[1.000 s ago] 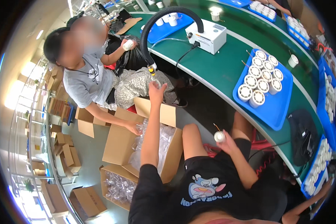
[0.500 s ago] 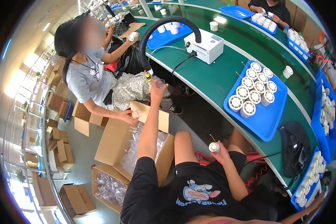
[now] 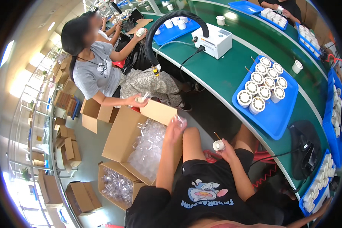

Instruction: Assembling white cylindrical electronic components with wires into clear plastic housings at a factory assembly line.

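Note:
My left hand [image 3: 173, 131] is closed on a clear plastic cup [image 3: 182, 121], held over the near flap of a large cardboard box [image 3: 119, 142] and beside my left knee. In that box lies a heap of similar clear plastic cups [image 3: 150, 146]. Above my right thigh, my right hand [image 3: 228, 152] grips a small white cylindrical part [image 3: 218, 145] with a thin brown wire standing up from it. To the left, a co-worker's hand [image 3: 135, 101] holds another clear cup [image 3: 144, 97] over the box's far edge; their other hand has a white part [image 3: 140, 32].
A blue tray [image 3: 277, 121] of white cylindrical parts sits on the green bench [image 3: 216, 81]. Beyond it stands a white machine [image 3: 212, 41] with a black flexible hose [image 3: 152, 41] arching down over the bench edge. A smaller box [image 3: 117, 186] of clear parts and a black cap [image 3: 304, 148] are nearby.
My left hand has come down and toward me with the clear cup, away from the hose end. The right hand still holds the white part. The co-worker's cup hand has lifted slightly.

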{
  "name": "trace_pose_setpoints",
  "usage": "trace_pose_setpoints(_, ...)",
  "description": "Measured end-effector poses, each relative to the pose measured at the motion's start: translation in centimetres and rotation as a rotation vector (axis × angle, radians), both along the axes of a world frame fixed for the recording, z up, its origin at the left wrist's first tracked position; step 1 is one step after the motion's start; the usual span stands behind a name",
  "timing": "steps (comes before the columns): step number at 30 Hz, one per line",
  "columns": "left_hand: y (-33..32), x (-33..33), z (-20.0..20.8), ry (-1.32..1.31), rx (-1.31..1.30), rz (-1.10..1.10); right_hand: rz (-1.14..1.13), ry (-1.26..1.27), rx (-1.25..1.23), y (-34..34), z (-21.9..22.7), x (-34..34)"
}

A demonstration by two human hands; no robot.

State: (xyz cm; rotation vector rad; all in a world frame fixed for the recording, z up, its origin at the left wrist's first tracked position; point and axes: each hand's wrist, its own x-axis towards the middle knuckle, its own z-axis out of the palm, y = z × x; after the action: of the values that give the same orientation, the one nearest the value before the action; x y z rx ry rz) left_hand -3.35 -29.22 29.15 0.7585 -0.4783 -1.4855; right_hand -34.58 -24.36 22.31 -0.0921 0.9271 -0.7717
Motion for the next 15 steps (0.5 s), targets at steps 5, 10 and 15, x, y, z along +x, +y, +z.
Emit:
trace_pose_setpoints(5, 14.2, -4.1, 0.0, 0.177, 0.217, 0.165, 0.086, -0.003, -0.178, 0.8, 1.5, 0.2)
trace_pose_setpoints(10, 18.3, -6.3, 1.3, 0.574, 0.176, 0.062, 0.313, 0.131, -0.338, 1.0, 6.7, 1.2)
trace_pose_setpoints(15, 14.0, -9.5, 8.9, 0.383, 0.221, 0.104, 0.362, 0.417, -0.852, 0.1, 11.5, 2.0)
